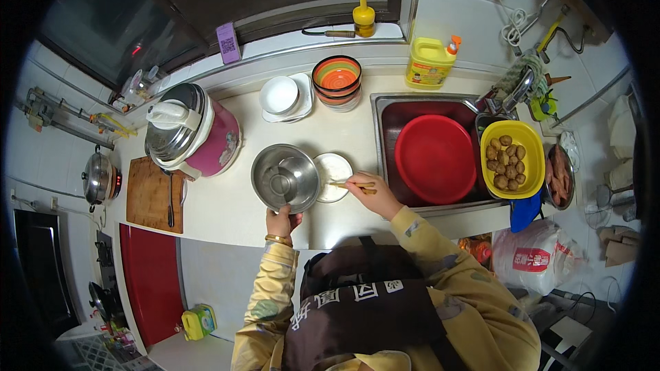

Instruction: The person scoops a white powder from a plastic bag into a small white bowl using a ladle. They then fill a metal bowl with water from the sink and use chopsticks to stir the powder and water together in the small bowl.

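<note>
My left hand [281, 222] grips the near rim of a stainless steel mixing bowl [260, 172], which is tipped a little and seems to have nothing but reflections inside. In my right hand [375, 194] is a pair of wooden chopsticks [368, 185]. Their tips reach into a small white bowl [350, 172] of white powder or paste [330, 167], just right of the steel bowl. Whether the steel bowl rests on the countertop or is lifted off it, I cannot tell.
Stacked striped bowls [337, 77] and white dishes [279, 95] stand behind. A rice cooker [216, 139] and cutting board [147, 196] are left. Rightward, the sink [380, 129] holds a red basin [435, 159]; a yellow basin [536, 165] of brown round items [508, 165] sits beside it.
</note>
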`<state>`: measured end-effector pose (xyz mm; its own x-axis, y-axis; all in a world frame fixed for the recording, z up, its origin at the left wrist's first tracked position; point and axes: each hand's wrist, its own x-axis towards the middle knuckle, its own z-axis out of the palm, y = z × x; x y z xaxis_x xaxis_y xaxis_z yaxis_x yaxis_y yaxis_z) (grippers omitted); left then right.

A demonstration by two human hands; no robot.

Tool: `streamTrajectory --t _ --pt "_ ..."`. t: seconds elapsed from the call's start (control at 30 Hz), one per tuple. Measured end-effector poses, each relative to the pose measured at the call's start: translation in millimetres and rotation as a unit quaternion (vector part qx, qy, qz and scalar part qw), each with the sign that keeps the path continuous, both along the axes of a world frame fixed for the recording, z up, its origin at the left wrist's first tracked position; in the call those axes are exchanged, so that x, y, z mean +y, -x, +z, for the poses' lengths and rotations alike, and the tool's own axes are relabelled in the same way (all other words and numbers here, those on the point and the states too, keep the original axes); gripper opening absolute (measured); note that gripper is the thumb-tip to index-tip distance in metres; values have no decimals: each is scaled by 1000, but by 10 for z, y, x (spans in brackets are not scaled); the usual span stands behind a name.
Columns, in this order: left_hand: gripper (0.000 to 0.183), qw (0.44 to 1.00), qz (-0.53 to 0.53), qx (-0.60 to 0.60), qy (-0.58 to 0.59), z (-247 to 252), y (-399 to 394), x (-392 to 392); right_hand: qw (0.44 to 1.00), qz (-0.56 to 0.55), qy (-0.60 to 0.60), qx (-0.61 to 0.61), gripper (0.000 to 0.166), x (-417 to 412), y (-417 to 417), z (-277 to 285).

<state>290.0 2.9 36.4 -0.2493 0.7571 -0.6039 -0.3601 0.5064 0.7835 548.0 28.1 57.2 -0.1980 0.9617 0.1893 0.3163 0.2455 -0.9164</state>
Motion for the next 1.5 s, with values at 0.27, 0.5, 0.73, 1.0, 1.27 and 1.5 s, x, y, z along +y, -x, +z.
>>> streamTrajectory --t 0.27,0.5,0.73,1.0,1.27,1.5 --pt "37 1000 -7 24 -11 -68 -27 45 1000 -7 16 -7 13 14 11 -7" --pt "35 1000 -11 19 -9 -46 -43 43 1000 0 4 -10 12 15 -5 -13" --pt "27 998 -32 -41 39 85 -31 16 996 -29 59 63 11 -12 -41 94" --pt "31 995 -24 -84 52 158 87 -110 998 -50 -33 33 10 222 -56 95" --pt "30 994 14 -101 35 269 219 -240 999 -33 -15 22 12 364 102 -165" --pt "30 994 27 -99 39 243 330 -336 991 -36 110 72 13 203 -26 157"
